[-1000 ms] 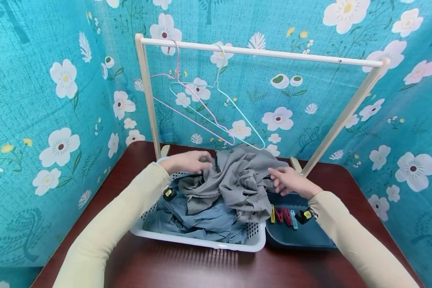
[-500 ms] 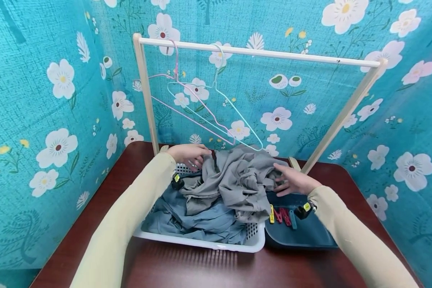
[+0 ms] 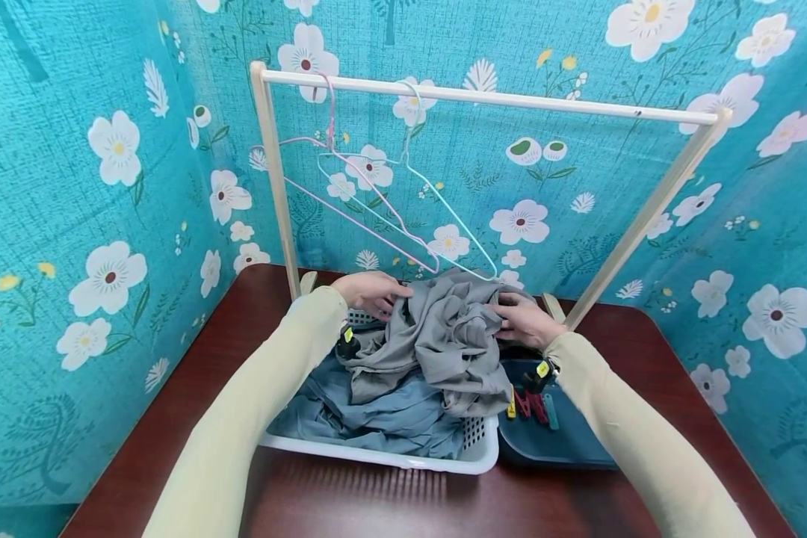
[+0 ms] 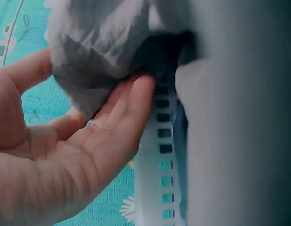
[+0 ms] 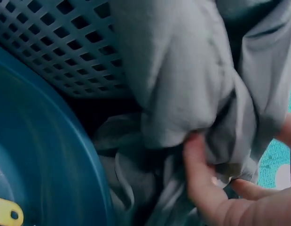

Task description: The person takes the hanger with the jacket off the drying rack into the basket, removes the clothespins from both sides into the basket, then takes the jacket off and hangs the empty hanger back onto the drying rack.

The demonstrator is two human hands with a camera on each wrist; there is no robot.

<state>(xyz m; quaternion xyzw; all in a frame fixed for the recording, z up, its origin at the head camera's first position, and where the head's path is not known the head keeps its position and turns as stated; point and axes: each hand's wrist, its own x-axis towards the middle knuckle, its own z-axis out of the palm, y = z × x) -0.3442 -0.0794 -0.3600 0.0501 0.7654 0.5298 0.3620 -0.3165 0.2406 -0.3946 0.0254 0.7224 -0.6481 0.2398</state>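
A crumpled grey cloth (image 3: 444, 336) lies heaped over the back and right side of a white laundry basket (image 3: 376, 452). My left hand (image 3: 376, 295) is at the heap's left edge; in the left wrist view its nearly straight fingers (image 4: 119, 117) reach under a hanging fold, with the thumb against the outer side. On the opposite side, my right hand (image 3: 526, 321) grips the cloth. The right wrist view shows a curled finger (image 5: 199, 174) pressing into a fold, and the thumb lies across from it. Bluish-grey cloth (image 3: 370, 411) fills the basket's front.
A dark blue tub (image 3: 565, 441) sits to the basket's right, with several clothespins (image 3: 534, 407) inside. Behind stands a wooden rack (image 3: 652, 209) whose white rail (image 3: 511, 99) carries a pink hanger (image 3: 376, 187) and a light-green hanger (image 3: 444, 209) just over the heap.
My left hand has moved right, from above the basket to the cloth's left edge. My right hand has moved slightly inward and its fingers have curled onto the cloth.
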